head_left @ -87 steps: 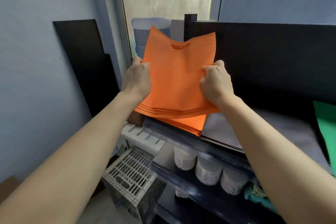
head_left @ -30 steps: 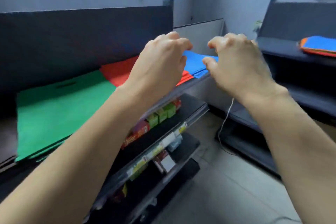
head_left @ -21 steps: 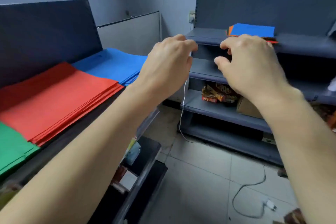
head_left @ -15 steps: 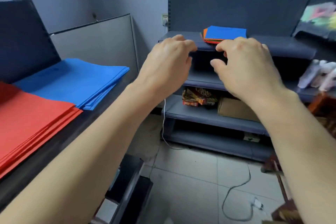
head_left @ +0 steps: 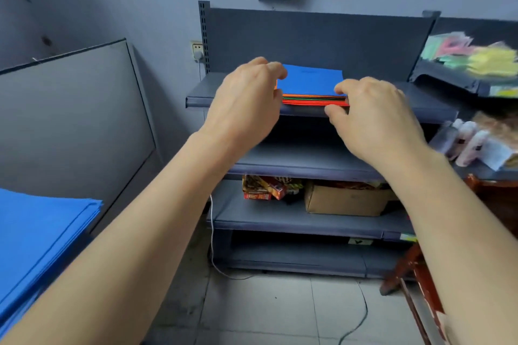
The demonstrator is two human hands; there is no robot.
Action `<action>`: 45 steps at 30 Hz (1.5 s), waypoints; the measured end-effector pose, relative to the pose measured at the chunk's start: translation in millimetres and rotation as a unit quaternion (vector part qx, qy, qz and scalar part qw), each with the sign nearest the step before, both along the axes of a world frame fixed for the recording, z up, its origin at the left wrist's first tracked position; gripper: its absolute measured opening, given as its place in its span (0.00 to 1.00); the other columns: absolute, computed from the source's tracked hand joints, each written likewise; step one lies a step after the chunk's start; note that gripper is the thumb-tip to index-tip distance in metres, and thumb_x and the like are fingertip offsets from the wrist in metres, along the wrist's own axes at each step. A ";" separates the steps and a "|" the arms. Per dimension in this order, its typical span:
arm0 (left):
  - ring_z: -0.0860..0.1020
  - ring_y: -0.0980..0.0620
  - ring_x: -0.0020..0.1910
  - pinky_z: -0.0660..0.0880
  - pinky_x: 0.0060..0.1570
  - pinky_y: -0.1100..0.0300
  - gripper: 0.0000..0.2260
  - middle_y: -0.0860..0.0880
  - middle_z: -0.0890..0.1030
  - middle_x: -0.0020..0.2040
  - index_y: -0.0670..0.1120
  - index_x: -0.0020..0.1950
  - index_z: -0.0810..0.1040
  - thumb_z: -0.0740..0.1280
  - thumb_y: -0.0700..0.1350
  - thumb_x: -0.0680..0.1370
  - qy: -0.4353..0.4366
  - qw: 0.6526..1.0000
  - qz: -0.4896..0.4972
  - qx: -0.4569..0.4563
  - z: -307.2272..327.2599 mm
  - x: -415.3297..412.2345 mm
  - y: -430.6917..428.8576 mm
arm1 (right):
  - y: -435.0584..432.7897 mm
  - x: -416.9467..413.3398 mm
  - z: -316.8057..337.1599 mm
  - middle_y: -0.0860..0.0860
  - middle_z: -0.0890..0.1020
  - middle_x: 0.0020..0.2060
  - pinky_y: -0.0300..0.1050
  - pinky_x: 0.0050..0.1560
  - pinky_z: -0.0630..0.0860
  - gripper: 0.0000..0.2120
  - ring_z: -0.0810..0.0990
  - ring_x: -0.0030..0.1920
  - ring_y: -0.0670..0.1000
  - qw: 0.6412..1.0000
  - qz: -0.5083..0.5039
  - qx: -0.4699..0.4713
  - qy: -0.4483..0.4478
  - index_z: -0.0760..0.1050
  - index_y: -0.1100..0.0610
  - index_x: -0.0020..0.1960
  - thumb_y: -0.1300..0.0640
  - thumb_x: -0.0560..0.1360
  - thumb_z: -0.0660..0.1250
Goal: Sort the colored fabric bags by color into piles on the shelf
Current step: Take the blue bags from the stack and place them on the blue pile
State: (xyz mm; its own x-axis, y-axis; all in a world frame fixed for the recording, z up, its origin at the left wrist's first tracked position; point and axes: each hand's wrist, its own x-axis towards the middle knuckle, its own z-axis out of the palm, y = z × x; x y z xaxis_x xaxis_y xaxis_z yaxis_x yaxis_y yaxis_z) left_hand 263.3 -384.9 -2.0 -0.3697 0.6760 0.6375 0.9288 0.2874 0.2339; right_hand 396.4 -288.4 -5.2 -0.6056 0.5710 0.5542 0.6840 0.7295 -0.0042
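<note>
A mixed stack of fabric bags (head_left: 311, 80) lies on the top board of a grey shelf unit (head_left: 420, 101). A blue bag is on top, with orange, green and red edges showing beneath. My left hand (head_left: 246, 101) hovers at the stack's left edge with loosely curled fingers and holds nothing. My right hand (head_left: 372, 117) is at the stack's front right corner, with forefinger and thumb apart in front of the edges. A sorted pile of blue bags (head_left: 36, 232) lies at the lower left.
Snack packets (head_left: 266, 186) and a cardboard box (head_left: 344, 200) sit on a lower board. Bottles (head_left: 468, 143) and coloured packets (head_left: 476, 56) fill the shelves at right. A grey panel (head_left: 70, 120) leans at left. A white cable (head_left: 213, 238) trails over the tiled floor.
The orange bags have left my hands. I have turned right, past the green, red and blue piles. Both empty hands have moved up to the mixed stack on the far shelf.
</note>
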 end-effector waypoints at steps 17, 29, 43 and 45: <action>0.75 0.44 0.57 0.73 0.54 0.54 0.15 0.46 0.77 0.59 0.45 0.65 0.75 0.60 0.40 0.79 -0.042 0.995 0.065 -0.056 -25.5 -110.1 236.0 | 246.8 -101.4 -9.9 0.58 0.79 0.54 0.50 0.54 0.70 0.15 0.75 0.56 0.59 0.993 0.039 -0.104 0.041 0.74 0.61 0.60 0.52 0.79 0.61; 0.74 0.41 0.52 0.66 0.44 0.57 0.10 0.44 0.78 0.52 0.41 0.56 0.77 0.61 0.39 0.77 -0.123 0.972 0.143 -0.140 -65.0 -182.4 353.7 | 378.1 -153.3 -36.1 0.59 0.77 0.58 0.51 0.56 0.70 0.21 0.73 0.60 0.61 0.978 0.035 -0.206 -0.020 0.72 0.63 0.62 0.47 0.79 0.61; 0.65 0.47 0.34 0.57 0.27 0.58 0.23 0.48 0.64 0.30 0.43 0.31 0.61 0.70 0.53 0.74 -0.213 0.931 0.142 -0.260 -86.2 -228.0 398.9 | 447.0 -197.4 -81.4 0.59 0.75 0.56 0.49 0.49 0.67 0.24 0.71 0.58 0.60 0.945 -0.073 -0.293 -0.129 0.67 0.58 0.43 0.36 0.75 0.60; 0.64 0.50 0.32 0.58 0.27 0.58 0.22 0.48 0.65 0.31 0.44 0.33 0.62 0.73 0.52 0.71 -0.244 0.924 0.141 -0.258 -84.2 -234.7 401.6 | 451.2 -200.3 -85.3 0.58 0.75 0.55 0.48 0.47 0.68 0.25 0.72 0.56 0.59 0.938 -0.083 -0.308 -0.138 0.64 0.57 0.38 0.34 0.73 0.61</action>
